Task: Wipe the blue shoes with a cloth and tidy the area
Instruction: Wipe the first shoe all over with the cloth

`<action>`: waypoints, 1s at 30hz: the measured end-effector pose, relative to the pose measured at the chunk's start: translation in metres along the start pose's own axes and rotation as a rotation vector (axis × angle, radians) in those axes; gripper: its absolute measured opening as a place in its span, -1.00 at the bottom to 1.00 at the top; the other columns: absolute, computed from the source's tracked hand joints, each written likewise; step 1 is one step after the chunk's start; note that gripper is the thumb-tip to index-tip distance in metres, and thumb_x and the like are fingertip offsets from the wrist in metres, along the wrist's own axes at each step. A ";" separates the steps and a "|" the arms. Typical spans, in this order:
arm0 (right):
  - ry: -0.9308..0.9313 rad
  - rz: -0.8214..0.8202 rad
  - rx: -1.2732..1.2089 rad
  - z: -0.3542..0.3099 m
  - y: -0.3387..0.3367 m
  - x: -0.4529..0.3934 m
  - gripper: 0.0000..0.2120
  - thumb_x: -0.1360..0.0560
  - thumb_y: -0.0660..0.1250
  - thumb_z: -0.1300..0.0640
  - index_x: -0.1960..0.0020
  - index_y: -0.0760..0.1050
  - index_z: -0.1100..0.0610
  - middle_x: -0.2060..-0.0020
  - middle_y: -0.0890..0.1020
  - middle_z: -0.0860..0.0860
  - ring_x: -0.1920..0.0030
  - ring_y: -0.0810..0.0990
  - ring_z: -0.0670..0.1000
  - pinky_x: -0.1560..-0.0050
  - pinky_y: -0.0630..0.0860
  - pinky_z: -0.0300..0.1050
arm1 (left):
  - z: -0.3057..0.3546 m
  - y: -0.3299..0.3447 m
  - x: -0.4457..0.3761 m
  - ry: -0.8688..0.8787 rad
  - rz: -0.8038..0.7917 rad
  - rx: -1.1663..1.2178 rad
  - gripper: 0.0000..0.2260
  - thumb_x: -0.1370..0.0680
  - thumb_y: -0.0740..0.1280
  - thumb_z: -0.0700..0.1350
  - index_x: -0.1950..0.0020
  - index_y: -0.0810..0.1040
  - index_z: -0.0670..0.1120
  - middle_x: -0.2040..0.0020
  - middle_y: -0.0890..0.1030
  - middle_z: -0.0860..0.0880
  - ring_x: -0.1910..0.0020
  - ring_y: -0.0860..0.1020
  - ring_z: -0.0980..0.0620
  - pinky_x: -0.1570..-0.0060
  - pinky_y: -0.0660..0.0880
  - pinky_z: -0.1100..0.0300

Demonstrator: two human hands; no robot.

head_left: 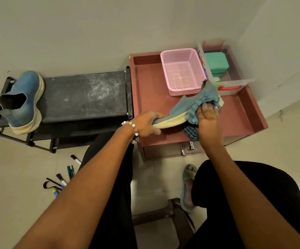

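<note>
The left hand [148, 125] grips one blue shoe [181, 108] by its toe, above the cabinet's [244, 112] front edge. The right hand [208, 117] presses a cloth [192, 117] on it, fingers curled.

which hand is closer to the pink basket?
Right. The right hand presses the cloth on the shoe just below the pink basket; the left hand grips the shoe's toe, farther away.
</note>
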State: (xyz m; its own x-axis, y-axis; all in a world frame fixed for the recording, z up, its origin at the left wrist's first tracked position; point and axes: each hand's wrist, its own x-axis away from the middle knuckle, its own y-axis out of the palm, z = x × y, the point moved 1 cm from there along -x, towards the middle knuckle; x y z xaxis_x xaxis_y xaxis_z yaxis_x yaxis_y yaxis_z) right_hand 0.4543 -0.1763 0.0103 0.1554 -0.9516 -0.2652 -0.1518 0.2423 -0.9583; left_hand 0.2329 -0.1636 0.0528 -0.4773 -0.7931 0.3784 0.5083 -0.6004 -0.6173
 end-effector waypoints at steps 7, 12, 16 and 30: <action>-0.179 -0.066 -0.070 -0.029 0.004 0.013 -0.52 -0.16 0.36 0.46 -0.09 0.51 0.48 -0.05 0.56 0.41 -0.06 0.54 0.47 -0.11 0.31 0.44 | -0.001 -0.001 -0.002 -0.019 0.005 -0.037 -0.44 -0.41 0.42 -0.27 -0.40 0.45 -0.01 0.11 0.55 0.03 0.31 0.45 0.21 0.32 0.38 0.41; -0.151 -0.163 0.154 0.021 -0.002 -0.004 -0.60 -0.39 0.17 0.23 -0.15 0.51 0.40 -0.09 0.56 0.30 -0.16 0.51 0.31 -0.26 0.38 0.30 | 0.000 -0.003 -0.002 0.003 0.007 -0.006 -0.50 -0.42 0.40 -0.28 -0.34 0.50 -0.01 0.24 0.51 0.07 0.39 0.42 0.20 0.39 0.36 0.42; 0.114 -0.084 0.132 0.029 -0.012 -0.027 -0.69 -0.38 0.24 0.41 -0.11 0.50 0.42 0.02 0.57 0.33 -0.05 0.55 0.32 -0.19 0.45 0.25 | 0.002 -0.005 -0.002 0.004 0.025 0.001 -0.51 -0.42 0.40 -0.27 -0.34 0.50 -0.01 0.25 0.50 0.09 0.37 0.43 0.20 0.34 0.39 0.36; 0.304 -0.222 0.044 -0.037 -0.003 -0.001 -0.44 -0.35 0.35 0.40 -0.30 0.30 0.52 -0.24 0.37 0.50 -0.32 0.30 0.47 -0.35 0.21 0.30 | 0.020 0.032 -0.031 0.022 0.144 -0.835 -0.32 -0.54 0.29 -0.11 -0.56 -0.01 -0.09 -0.57 0.06 -0.07 -0.51 0.16 -0.02 -0.46 -0.07 -0.18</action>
State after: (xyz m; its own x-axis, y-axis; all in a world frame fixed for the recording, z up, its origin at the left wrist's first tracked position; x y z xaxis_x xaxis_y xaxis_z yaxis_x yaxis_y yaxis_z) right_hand 0.4188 -0.1830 0.0171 -0.1179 -0.9929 -0.0128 -0.1039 0.0252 -0.9943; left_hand 0.2788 -0.1603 0.0352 -0.4664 -0.8489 0.2486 -0.1267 -0.2141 -0.9686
